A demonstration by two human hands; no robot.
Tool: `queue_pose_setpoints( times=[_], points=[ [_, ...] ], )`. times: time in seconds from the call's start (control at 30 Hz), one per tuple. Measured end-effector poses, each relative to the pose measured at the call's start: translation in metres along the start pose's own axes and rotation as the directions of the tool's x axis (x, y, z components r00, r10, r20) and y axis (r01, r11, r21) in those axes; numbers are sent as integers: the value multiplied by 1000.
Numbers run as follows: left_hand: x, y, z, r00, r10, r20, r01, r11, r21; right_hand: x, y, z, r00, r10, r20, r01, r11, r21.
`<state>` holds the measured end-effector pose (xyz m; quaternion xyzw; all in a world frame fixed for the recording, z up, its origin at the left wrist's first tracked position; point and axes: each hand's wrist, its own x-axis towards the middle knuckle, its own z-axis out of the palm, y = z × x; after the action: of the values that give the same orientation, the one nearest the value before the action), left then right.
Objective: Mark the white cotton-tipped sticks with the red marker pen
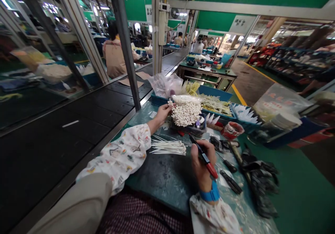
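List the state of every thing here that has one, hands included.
left hand: fingertips on the bundle of white sticks, grip unclear.
right hand: closed around the red marker.
red marker: held slanting, dark tip away from the person.
bundle of white sticks: bunched, ends facing the camera.
loose white sticks: lying flat on the bench, untouched.
black gloves: crumpled on the bench, unworn.

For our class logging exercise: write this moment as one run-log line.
left hand: touching bundle of white sticks | right hand: holding red marker | bench: loose white sticks
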<state>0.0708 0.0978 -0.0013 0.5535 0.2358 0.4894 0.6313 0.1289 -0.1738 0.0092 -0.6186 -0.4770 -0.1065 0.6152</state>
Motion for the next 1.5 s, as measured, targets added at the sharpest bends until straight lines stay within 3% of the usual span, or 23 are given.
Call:
queue_pose_setpoints(
  times=[0.3, 0.43, 0.5, 0.53, 0.6, 0.67, 0.73, 0.77, 0.83, 0.93, 1.17, 1.5],
  points=[
    [4, 26, 0, 990, 114, 79, -119, 991, 54, 2, -4, -1, 1000, -31, 4, 31, 999, -26],
    [5, 52, -2, 980, 195, 47, -197, 978, 60, 2, -3, -1, 999, -40, -8, 40, 999, -2],
    [-2, 72, -3, 940, 337, -41, -333, 939, 79, 3, 0, 0, 997, -60, -45, 60, 998, 8],
    [-9, 82, -2, 901, 424, -90, -417, 904, 91, 3, 3, 1, 995, -75, -68, 76, 997, 13],
    [-32, 98, 3, 840, 532, -108, -525, 847, 91, 3, 9, 3, 989, -98, -109, 102, 994, 29],
    [-62, 105, 10, 897, 439, 48, -442, 893, 88, 2, 13, 6, 991, -56, -122, 67, 994, 91],
    [-95, 101, 18, 959, 164, 233, -197, 972, 125, 2, 13, 8, 994, 46, -102, -25, 981, 194],
    [-109, 96, 20, 950, -1, 311, -50, 986, 156, 3, 12, 9, 991, 102, -83, -80, 967, 243],
    [-132, 84, 22, 868, -279, 410, 218, 957, 190, 6, 9, 11, 978, 204, -40, -184, 938, 293],
    [-147, 68, 20, 741, -479, 470, 429, 877, 217, 12, 6, 13, 950, 311, 20, -302, 903, 304],
    [-148, 59, 11, 672, -545, 502, 445, 838, 316, 15, 6, 11, 928, 356, 109, -372, 883, 285],
    [-145, 56, 7, 720, -491, 491, 331, 864, 379, 13, 6, 12, 897, 394, 202, -436, 867, 243]
  ],
)
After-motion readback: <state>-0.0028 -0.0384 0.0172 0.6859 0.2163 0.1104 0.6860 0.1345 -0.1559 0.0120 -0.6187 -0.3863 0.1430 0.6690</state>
